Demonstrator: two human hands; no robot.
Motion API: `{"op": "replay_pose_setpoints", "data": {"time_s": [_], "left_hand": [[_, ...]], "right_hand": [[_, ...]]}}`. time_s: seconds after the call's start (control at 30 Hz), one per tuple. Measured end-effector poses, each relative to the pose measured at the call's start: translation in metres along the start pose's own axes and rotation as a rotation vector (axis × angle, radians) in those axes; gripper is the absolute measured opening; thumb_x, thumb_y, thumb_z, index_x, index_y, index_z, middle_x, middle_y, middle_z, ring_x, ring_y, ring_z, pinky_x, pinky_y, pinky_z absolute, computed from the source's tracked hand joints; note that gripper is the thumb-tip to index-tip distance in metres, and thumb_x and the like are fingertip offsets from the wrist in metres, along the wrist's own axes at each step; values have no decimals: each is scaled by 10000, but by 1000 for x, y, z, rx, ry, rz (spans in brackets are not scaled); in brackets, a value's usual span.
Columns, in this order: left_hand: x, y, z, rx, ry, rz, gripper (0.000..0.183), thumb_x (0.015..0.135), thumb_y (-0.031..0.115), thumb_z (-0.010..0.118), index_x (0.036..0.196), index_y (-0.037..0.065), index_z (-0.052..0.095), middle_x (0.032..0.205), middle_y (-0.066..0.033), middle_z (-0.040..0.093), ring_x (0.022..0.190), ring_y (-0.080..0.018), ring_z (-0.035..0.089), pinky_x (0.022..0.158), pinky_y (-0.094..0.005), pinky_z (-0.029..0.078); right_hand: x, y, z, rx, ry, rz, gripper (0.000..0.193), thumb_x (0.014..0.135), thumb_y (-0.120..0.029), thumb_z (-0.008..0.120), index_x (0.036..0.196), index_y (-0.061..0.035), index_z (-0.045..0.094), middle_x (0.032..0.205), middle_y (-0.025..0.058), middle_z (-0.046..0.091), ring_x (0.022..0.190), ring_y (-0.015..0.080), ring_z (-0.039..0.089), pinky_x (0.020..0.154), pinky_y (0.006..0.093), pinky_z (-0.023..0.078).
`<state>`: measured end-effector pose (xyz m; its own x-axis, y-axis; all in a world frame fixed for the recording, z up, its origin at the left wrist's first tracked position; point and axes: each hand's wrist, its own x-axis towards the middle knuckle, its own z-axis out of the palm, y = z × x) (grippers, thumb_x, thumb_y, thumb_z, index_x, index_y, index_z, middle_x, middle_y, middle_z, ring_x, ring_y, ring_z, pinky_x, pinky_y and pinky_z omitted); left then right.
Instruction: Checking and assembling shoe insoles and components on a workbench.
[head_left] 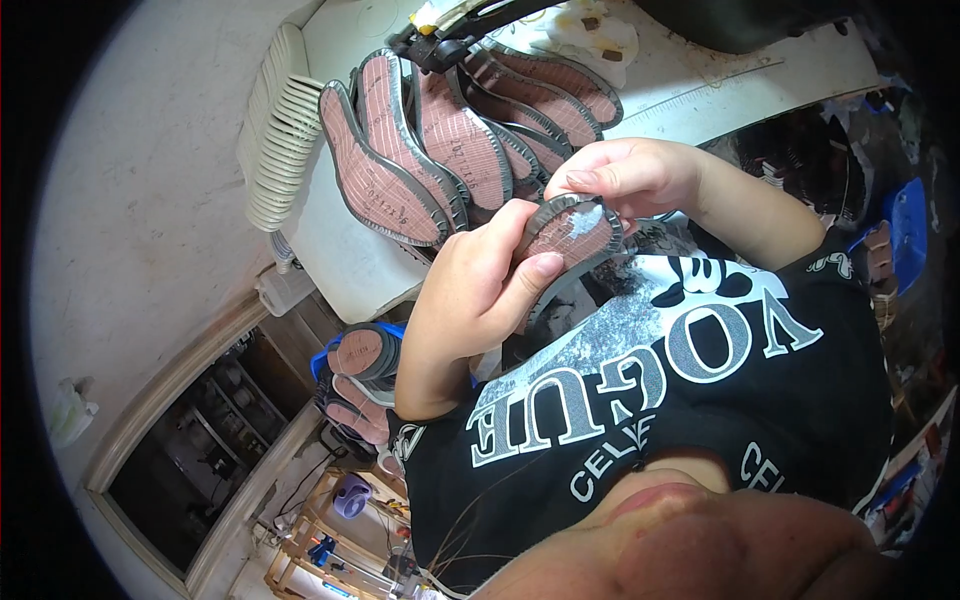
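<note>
Close in front of my chest, a pinkish-brown shoe insole [578,247] with a dark, pleated fabric edge is held up between my hands. A pale, whitish patch marks its surface near the rounded end. My left hand [484,278] is closed around its left side, thumb pressed on the face. At the far right edge, my right hand [622,178] is closed with thumb and fingers pinching the dark rim; some of its fingertips are hidden behind the insole. Just beyond my hands, a pile of similar insoles [455,140] lies overlapping on the white table [345,262].
A dark machine arm [432,48] reaches over the pile. Ribbed cream stacked pieces [275,140] stand at the table's left edge, by the wall. More insoles [362,360] sit in a blue container below left. Another blue bin [908,235] is at the right.
</note>
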<state>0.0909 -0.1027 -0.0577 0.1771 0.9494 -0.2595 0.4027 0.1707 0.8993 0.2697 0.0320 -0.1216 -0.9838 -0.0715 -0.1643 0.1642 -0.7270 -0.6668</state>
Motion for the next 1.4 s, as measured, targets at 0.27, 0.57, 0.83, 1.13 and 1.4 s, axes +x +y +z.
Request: {"op": "replay_pose_setpoints", "data": {"time_s": [0.27,0.57,0.83,1.13,1.4], "left_hand": [[8,9,1,189,10,-47,255,889,206,595,1056,21,540,706,-183,602,654,-380,616,574,-410,456],[13,0,4,11,-116,-59,323,893,156,601,1153,-2,494,780,-186,621,721,-318,648,638,-363,478],[17,-4,19,-324,73,26,460,918,9,577,1344,16,403,1029,-136,649,881,-137,629,763,-271,499],[17,-12,19,-180,145,204,463,868,-27,626,1299,29,469,1053,-147,661,927,-166,661,795,-272,502],[16,1,22,-405,235,-70,282,886,27,628,1134,-35,510,936,-139,687,837,-133,661,708,-245,503]], "right_hand": [[-5,-29,-15,-370,105,-52,307,867,-355,687,784,-60,677,636,-25,574,578,57,526,508,196,384],[-9,-43,-15,-888,128,-305,289,849,-269,700,753,3,682,578,-21,543,534,65,454,500,242,355],[-10,-45,-21,-493,103,19,273,869,-285,684,750,-40,671,603,-9,572,515,52,498,484,189,378],[-9,-25,-32,-50,70,119,229,865,-237,702,817,-15,674,655,19,614,542,41,544,503,150,414],[-9,-48,-25,-233,102,124,229,841,-213,716,857,15,714,663,57,651,512,61,551,496,173,433]]}}
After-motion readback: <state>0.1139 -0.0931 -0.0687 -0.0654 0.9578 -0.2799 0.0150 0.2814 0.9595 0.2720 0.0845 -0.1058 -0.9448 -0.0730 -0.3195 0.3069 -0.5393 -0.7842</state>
